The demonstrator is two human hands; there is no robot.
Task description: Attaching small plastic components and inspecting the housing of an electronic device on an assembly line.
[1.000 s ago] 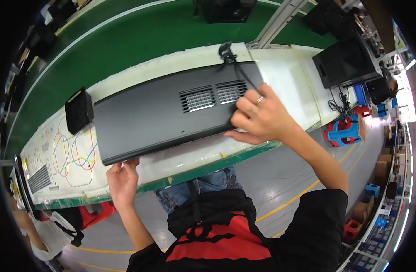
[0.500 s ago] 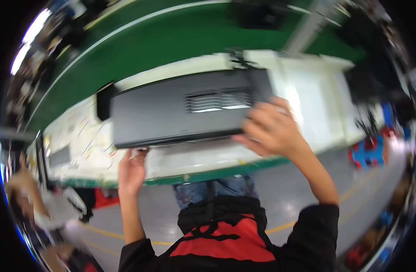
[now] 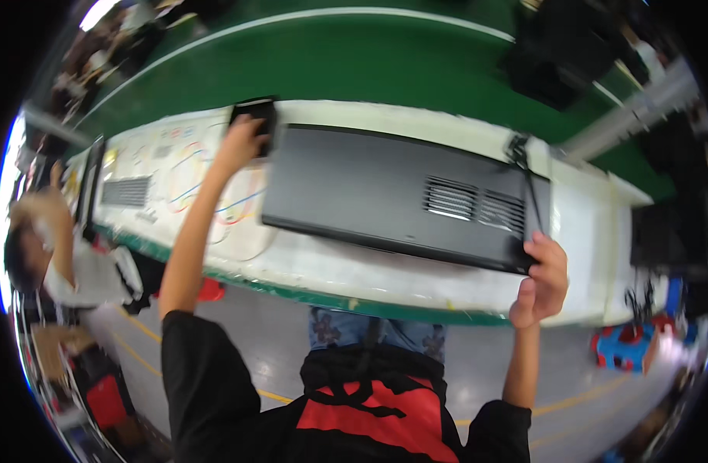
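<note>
A long dark grey panel (image 3: 346, 177) with two slotted vent areas lies on the white-topped bench. My right hand (image 3: 545, 282) curls its fingers at the panel's near right corner, with the thumb below the edge. A thin black cable (image 3: 533, 197) runs across the panel's right end toward that hand; its end is hidden there. My left arm reaches to the far left, where my left hand (image 3: 242, 144) closes its bent fingers on a small black box (image 3: 263, 114) beside the panel's left end. Blur hides the exact grip.
A printed sheet with coloured curves (image 3: 215, 197) covers the bench's left part. The green front edge (image 3: 323, 295) runs before me. A person (image 3: 68, 251) sits at the left. A grey post (image 3: 631, 112) rises at the right rear, and a red-and-blue stool (image 3: 624, 347) stands at right.
My left hand has left the panel's near edge and moved to the black box. My right hand has shifted to the panel's near right corner. The whole view has swung left.
</note>
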